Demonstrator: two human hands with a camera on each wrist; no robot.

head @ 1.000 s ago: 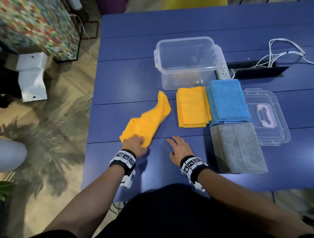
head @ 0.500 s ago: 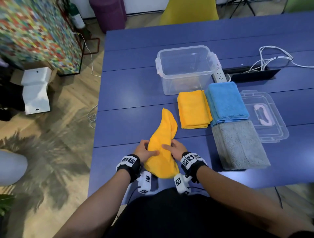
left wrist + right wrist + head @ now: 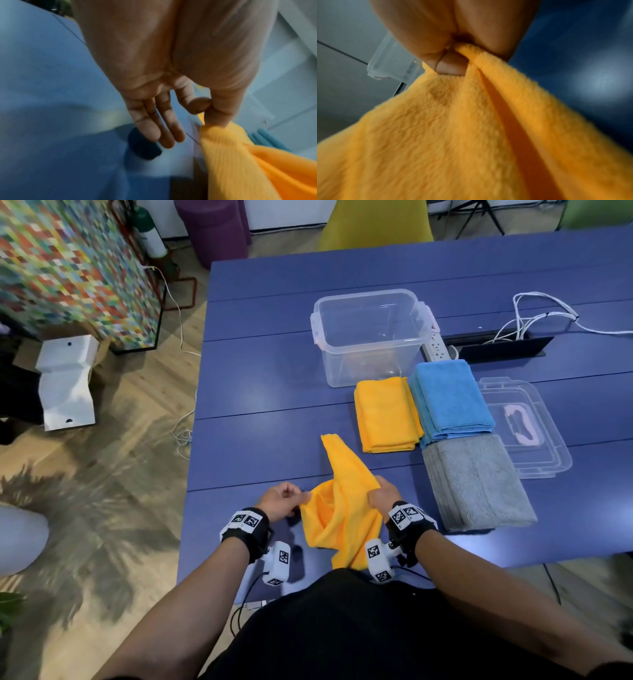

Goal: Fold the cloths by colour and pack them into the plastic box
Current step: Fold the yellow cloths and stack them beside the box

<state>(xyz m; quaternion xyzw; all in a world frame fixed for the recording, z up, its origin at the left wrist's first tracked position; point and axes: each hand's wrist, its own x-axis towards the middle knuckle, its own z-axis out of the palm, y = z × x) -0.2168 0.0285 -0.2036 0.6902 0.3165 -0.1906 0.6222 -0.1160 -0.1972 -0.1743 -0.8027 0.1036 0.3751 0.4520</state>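
- Head view: the loose yellow cloth [image 3: 339, 508], which a moment ago lay slack on the blue table [image 3: 260, 392] under the left hand [image 3: 279, 503] alone, is now lifted at the near edge between both hands. The left hand pinches its left edge and the right hand [image 3: 385, 496] grasps its right edge; its far tip rests on the table and its bottom hangs over the near edge.
- The plastic box [image 3: 370, 337] stands with nothing in it beyond a folded yellow cloth [image 3: 387, 414], a folded blue stack [image 3: 448, 400] and a folded grey cloth [image 3: 476, 481]; the lid [image 3: 534, 433] lies to the right.
- Left wrist view: thumb and forefinger pinch the cloth's corner, the other fingers [image 3: 159, 129] straight and free.
- Right wrist view: thumb and fingers are clenched on a bunched fold of yellow pile.
- Judgement: spreading has begun, so this last cloth is about to be folded; packing has not started.
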